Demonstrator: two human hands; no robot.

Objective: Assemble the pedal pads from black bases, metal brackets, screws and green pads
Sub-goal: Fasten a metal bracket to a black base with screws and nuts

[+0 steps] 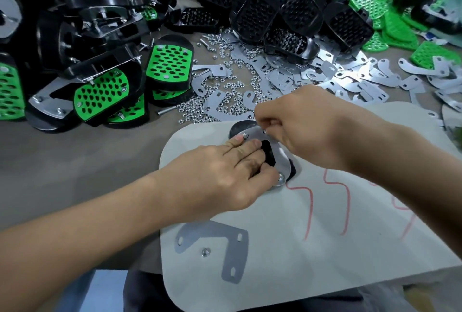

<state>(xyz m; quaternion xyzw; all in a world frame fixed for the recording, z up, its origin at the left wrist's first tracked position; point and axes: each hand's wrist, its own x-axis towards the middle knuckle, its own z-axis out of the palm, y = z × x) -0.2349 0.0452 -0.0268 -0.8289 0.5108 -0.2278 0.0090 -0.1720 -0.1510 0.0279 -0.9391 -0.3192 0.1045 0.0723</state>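
- Step in hand: fastening a metal bracket [283, 164] onto a black base [241, 126] that lies at the centre of the frame, on a pale grey mat [325, 249].
- The left hand [225, 176] lies flat, its straight fingers pressing the bracket down so it cannot swing.
- The right hand [292, 121] has thumb and fingertips pinched together on a small fastener [265, 132] at the bracket's upper corner. It is mostly hidden, so I cannot tell whether it is a nut or a screw.
- Two nuts already sit on the bracket, one at its upper left corner [244, 136] and one at its lower end [281, 176].
- Next move, as I judge it: seat and turn this fastener while the left hand holds the plate square. Fine finger work, easy to cross-thread.
- Materials: the bracket is thin, bright sheet metal with rounded corners and a central cut-out. The base is glossy black plastic.
- Lower centre: a spare bracket [212, 239] and a loose nut [205, 252] — dull grey, flat.
- Left: finished pedals [170, 64] with perforated green pads. Upper centre: stacked bases [275, 16]. Upper right: loose green pads [375, 4].
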